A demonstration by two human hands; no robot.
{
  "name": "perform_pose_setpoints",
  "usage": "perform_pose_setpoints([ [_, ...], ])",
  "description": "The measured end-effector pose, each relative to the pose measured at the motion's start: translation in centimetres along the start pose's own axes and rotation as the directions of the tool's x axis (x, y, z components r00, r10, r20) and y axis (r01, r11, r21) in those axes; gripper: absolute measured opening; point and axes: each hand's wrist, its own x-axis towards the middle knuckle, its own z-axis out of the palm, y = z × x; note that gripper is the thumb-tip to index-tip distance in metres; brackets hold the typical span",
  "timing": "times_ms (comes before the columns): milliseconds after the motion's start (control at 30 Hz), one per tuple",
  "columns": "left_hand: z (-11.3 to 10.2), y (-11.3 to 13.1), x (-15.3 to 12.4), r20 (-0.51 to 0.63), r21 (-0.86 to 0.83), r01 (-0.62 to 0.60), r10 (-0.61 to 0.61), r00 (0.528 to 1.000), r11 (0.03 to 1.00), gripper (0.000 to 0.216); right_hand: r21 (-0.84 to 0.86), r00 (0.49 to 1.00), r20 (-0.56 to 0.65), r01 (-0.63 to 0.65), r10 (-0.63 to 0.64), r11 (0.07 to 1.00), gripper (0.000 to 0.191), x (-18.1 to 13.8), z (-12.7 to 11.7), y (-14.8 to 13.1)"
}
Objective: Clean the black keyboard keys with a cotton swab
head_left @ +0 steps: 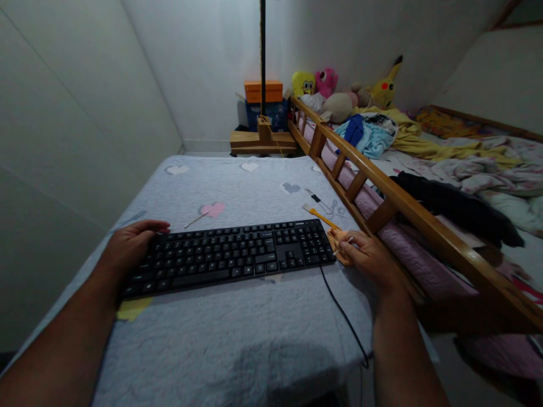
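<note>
A black keyboard lies across a grey-blue bedcover printed with hearts. My left hand rests on the keyboard's left end, fingers curled over its far corner. My right hand sits just past the keyboard's right end, fingers pinched on a thin white stick, lying over an orange cloth. The keyboard's black cable runs toward me off the near edge.
A yellow-handled tool and a small black-tipped item lie beyond the keyboard. A wooden bed rail runs along the right, with clothes and plush toys behind it. Boxes and a pole stand at the far end.
</note>
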Motion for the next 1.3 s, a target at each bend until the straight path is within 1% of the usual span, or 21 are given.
perform_pose_setpoints([
  [133, -0.1, 0.0, 0.0, 0.018, 0.002, -0.014, 0.014, 1.000, 1.000, 0.036, 0.018, 0.999, 0.033, -0.002, 0.001, 1.000, 0.027, -0.1, -0.3, -0.2],
  [333, -0.1, -0.2, 0.0, 0.005, 0.009, -0.012, 0.012, 1.000, 1.000, 0.037, 0.053, 0.999, 0.036, 0.004, -0.006, 0.999, 0.027, -0.2, -0.5, -0.1],
  [500, -0.1, -0.4, 0.2, 0.010, 0.019, -0.024, 0.024, 1.000, 1.000, 0.037, 0.080, 0.999, 0.044, -0.023, 0.019, 0.997, 0.029, -0.4, -0.5, -0.3],
  [700, -0.1, 0.0, -0.1, 0.013, 0.015, -0.012, 0.011, 1.000, 1.000, 0.037, 0.081, 0.998, 0.058, -0.031, 0.026, 0.996, 0.029, -0.5, -0.4, -0.4],
  [867, -0.1, 0.1, 0.0, 0.010, -0.007, -0.004, 0.004, 1.000, 1.000, 0.037, 0.089, 0.997, 0.072, 0.012, -0.019, 0.996, 0.029, -0.4, -0.5, -0.4],
  [1000, -0.1, 0.3, -0.2, 0.019, -0.014, -0.004, 0.004, 1.000, 1.000, 0.038, 0.086, 0.996, 0.083, 0.019, -0.026, 0.996, 0.028, -0.4, -0.4, -0.5],
  [1167, -0.1, 1.0, -0.7, 0.001, -0.013, 0.015, -0.015, 1.000, 1.000, 0.034, 0.102, 0.994, 0.091, 0.051, -0.060, 0.993, 0.029, -0.4, 0.0, -0.5],
  [1300, -0.1, 0.9, -0.7, 0.005, -0.026, 0.020, -0.019, 1.000, 0.999, 0.035, 0.105, 0.992, 0.095, 0.074, -0.084, 0.992, 0.029, -0.2, 0.4, -0.5],
])
